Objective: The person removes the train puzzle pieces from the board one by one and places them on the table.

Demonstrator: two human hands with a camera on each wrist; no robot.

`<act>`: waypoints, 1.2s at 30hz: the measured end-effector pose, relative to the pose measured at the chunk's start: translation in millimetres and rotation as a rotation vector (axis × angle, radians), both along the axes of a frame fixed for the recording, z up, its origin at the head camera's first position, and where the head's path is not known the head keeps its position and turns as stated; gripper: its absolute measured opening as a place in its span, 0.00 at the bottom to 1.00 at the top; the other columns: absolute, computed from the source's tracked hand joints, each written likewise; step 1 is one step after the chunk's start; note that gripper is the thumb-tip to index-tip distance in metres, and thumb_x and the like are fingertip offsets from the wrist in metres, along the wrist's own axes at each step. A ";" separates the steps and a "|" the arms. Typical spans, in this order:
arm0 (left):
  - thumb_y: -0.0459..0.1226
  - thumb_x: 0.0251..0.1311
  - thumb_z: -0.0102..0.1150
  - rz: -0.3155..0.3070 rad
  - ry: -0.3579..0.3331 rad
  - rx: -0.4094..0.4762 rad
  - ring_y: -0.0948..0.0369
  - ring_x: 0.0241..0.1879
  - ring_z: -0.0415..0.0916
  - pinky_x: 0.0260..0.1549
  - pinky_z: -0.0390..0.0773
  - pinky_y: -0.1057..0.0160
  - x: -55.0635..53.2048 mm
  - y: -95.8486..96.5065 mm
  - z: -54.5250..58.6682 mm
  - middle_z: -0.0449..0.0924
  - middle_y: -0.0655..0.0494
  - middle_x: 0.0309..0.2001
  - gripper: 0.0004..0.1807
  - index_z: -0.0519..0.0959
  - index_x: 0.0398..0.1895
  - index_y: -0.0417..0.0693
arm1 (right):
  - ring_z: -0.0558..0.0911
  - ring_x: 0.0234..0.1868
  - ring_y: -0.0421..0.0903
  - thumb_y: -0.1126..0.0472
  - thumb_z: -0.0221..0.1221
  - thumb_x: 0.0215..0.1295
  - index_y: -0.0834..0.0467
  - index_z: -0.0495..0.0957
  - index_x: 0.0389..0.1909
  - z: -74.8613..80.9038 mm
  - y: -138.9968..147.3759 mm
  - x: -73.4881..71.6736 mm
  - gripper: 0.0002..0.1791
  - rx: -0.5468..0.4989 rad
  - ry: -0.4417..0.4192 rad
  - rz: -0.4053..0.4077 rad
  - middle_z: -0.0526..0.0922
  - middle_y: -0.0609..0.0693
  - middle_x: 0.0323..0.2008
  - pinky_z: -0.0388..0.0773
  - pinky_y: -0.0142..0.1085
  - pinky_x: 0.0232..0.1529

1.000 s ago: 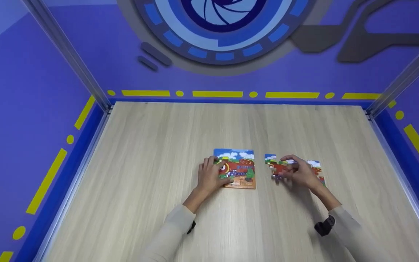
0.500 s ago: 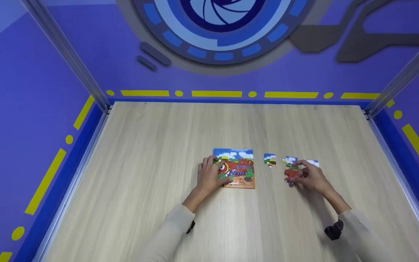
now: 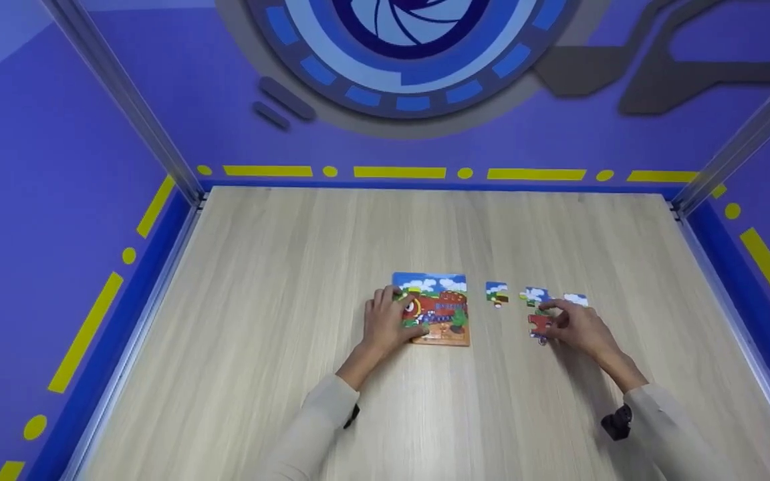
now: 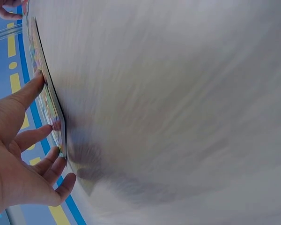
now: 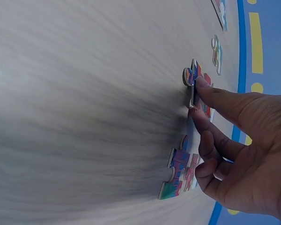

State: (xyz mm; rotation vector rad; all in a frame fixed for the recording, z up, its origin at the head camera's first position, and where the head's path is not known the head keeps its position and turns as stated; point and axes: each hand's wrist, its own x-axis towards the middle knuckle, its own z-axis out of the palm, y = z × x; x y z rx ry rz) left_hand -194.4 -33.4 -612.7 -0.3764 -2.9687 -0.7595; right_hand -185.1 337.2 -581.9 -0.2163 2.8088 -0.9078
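Note:
A picture puzzle (image 3: 442,334) with a red train-like figure, clouds and brown ground lies mid-table in the head view. My left hand (image 3: 383,322) rests on its left side, thumb and fingers spread over the edge. To the right, my right hand (image 3: 582,327) pinches a red puzzle piece (image 3: 539,325) between thumb and forefinger. In the right wrist view this piece shows a blue knob (image 5: 186,76), with the other fingers curled beneath. Just behind it in the head view lies a cloud-and-sky piece (image 3: 535,294).
A loose piece (image 3: 496,292) with sky and green lies between the puzzle and the held piece. Another sky piece (image 3: 575,298) is partly hidden behind the right hand. Purple and red pieces (image 5: 179,161) show below that hand in the right wrist view. A blue wall (image 3: 412,150) borders the table's back.
My right hand has moved right with the red puzzle piece, from beside the sky-and-green piece to just in front of the cloud-and-sky piece. My left hand has stayed on the puzzle.

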 end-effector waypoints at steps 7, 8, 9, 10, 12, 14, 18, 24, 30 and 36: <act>0.57 0.52 0.74 -0.013 0.011 0.001 0.49 0.58 0.68 0.55 0.70 0.46 0.7 -0.9 0.3 0.73 0.45 0.61 0.39 0.80 0.65 0.50 | 0.77 0.34 0.46 0.64 0.68 0.63 0.63 0.83 0.55 -0.5 -1.6 -1.3 0.19 0.044 0.016 -0.013 0.86 0.58 0.37 0.71 0.37 0.35; 0.57 0.52 0.74 -0.016 0.012 0.004 0.49 0.58 0.68 0.55 0.70 0.46 0.7 -1.2 0.2 0.73 0.45 0.61 0.39 0.80 0.65 0.49 | 0.77 0.33 0.46 0.64 0.68 0.64 0.63 0.82 0.55 -0.7 -1.9 -0.9 0.19 0.043 0.013 -0.019 0.86 0.57 0.36 0.71 0.36 0.34; 0.57 0.52 0.75 -0.017 0.012 0.007 0.49 0.58 0.68 0.55 0.70 0.45 0.6 -1.6 0.4 0.73 0.44 0.61 0.39 0.80 0.65 0.49 | 0.76 0.33 0.45 0.64 0.68 0.64 0.63 0.82 0.55 -0.8 -1.9 -0.6 0.19 0.039 0.011 -0.018 0.85 0.57 0.36 0.70 0.35 0.33; 0.57 0.52 0.75 -0.018 0.011 0.009 0.49 0.58 0.68 0.55 0.70 0.45 0.5 -1.9 0.7 0.73 0.44 0.61 0.39 0.80 0.65 0.49 | 0.76 0.33 0.45 0.64 0.68 0.64 0.63 0.82 0.56 -1.2 -2.0 -0.3 0.19 0.036 0.006 -0.022 0.85 0.56 0.35 0.69 0.35 0.32; 0.56 0.52 0.75 -0.022 0.004 0.018 0.48 0.59 0.68 0.55 0.70 0.45 0.4 -2.7 1.7 0.72 0.43 0.62 0.39 0.79 0.65 0.48 | 0.75 0.32 0.45 0.64 0.67 0.64 0.63 0.81 0.57 -2.2 -2.1 0.1 0.20 0.025 -0.005 -0.027 0.85 0.56 0.35 0.68 0.33 0.31; 0.56 0.53 0.75 -0.026 -0.002 0.022 0.48 0.59 0.68 0.56 0.69 0.45 0.3 -3.4 2.5 0.73 0.43 0.62 0.38 0.79 0.65 0.48 | 0.75 0.31 0.45 0.65 0.66 0.65 0.64 0.81 0.57 -2.3 -2.2 1.0 0.20 0.014 -0.009 -0.020 0.85 0.56 0.35 0.67 0.32 0.29; 0.53 0.55 0.74 -0.035 -0.013 0.048 0.48 0.59 0.68 0.55 0.69 0.44 -0.6 -4.8 2.3 0.73 0.42 0.61 0.35 0.80 0.64 0.47 | 0.77 0.32 0.45 0.67 0.64 0.66 0.64 0.81 0.57 -2.4 -1.5 3.1 0.19 -0.004 -0.003 -0.020 0.86 0.59 0.38 0.69 0.30 0.29; 0.44 0.59 0.73 -0.061 -0.011 0.161 0.47 0.57 0.69 0.53 0.69 0.44 -2.2 -12.0 1.3 0.75 0.41 0.59 0.27 0.82 0.61 0.43 | 0.83 0.36 0.48 0.63 0.63 0.69 0.66 0.81 0.56 3.5 -5.2 4.4 0.17 -0.047 0.005 -0.025 0.87 0.63 0.42 0.74 0.30 0.29; 0.45 0.59 0.72 -0.087 0.006 0.188 0.45 0.62 0.69 0.59 0.68 0.41 -7.1 -26.3 3.1 0.74 0.39 0.62 0.29 0.81 0.60 0.39 | 0.84 0.33 0.47 0.62 0.64 0.69 0.67 0.82 0.53 10.3 -23.2 -2.5 0.17 -0.097 0.078 0.048 0.88 0.61 0.38 0.74 0.30 0.29; 0.50 0.57 0.73 -0.135 -0.064 0.144 0.43 0.70 0.62 0.65 0.62 0.39 -10.1 -36.2 3.6 0.69 0.38 0.70 0.37 0.77 0.64 0.36 | 0.83 0.35 0.46 0.64 0.62 0.70 0.66 0.81 0.55 7.2 -60.3 -9.7 0.16 -0.159 0.050 0.122 0.87 0.58 0.38 0.75 0.29 0.31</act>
